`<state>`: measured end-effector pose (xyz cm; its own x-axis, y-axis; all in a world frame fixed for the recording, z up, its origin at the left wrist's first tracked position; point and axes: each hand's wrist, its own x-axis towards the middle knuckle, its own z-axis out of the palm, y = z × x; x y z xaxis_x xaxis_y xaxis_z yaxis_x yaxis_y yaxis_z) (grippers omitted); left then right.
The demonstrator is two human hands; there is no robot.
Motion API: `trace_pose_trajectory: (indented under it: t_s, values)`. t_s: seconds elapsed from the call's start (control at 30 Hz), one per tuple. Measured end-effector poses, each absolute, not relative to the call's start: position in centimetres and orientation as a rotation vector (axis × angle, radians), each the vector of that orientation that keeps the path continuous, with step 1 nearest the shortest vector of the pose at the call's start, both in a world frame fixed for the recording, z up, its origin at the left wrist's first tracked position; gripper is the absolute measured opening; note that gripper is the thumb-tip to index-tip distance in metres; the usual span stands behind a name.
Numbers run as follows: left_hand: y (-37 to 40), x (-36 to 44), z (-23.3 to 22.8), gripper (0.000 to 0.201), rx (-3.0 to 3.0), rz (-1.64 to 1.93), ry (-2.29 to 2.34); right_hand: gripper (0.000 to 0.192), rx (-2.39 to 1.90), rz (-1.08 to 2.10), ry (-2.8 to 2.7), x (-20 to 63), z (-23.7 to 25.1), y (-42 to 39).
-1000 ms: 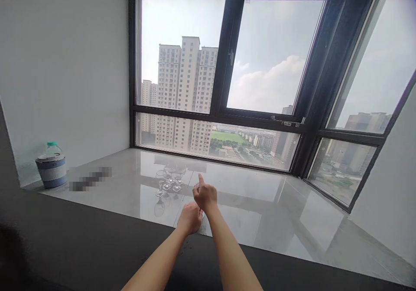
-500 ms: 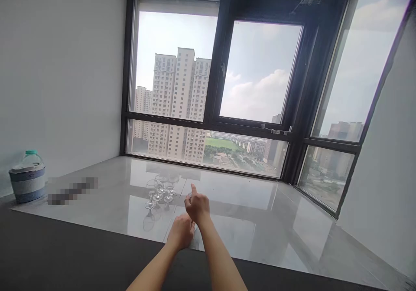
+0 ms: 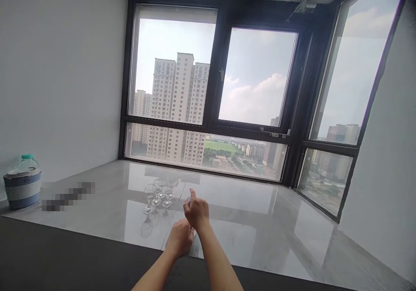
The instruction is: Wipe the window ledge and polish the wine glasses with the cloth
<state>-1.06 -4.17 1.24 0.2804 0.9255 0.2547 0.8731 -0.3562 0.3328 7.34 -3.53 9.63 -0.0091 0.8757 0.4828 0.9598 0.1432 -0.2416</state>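
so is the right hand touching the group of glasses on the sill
Apart. In the head view the right hand, forefinger raised, sits right of and nearer than the glasses, with a strip of bare glossy sill showing between them.

Window ledge (image 3: 253,221): a broad, glossy slab of pale grey stone, set in front of the dark-framed windows and bordered at the near side by a dark matte edge (image 3: 65,256). Window frames and sky are mirrored in its polish.

Borne on it:
- A cluster of small clear stemmed glasses (image 3: 159,193), stood upright near the middle, close together; their reflections are seen below them.
- A clear plastic jug (image 3: 22,186) with a green cap and a blue-and-white wrap, placed at the far left end by the wall.
- A blurred patch (image 3: 68,194), just right of the jug; it cannot be identified.
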Motion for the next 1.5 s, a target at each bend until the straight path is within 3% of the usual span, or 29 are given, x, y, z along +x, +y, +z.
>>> trace_pose_trajectory:
  t_s: [0.9, 1.5]
  values:
    - [-4.07, -1.12, 0.80, 0.026, 2.409, 0.658, 1.692, 0.050, -1.724, -0.221, -1.891, 7.40, 9.34, -3.33]
    - [-4.21, -1.09, 0.85, 0.027, 2.405, 0.693, 1.679, 0.056, -1.705, -0.202, -1.861, 7.41, 8.96, -3.14]
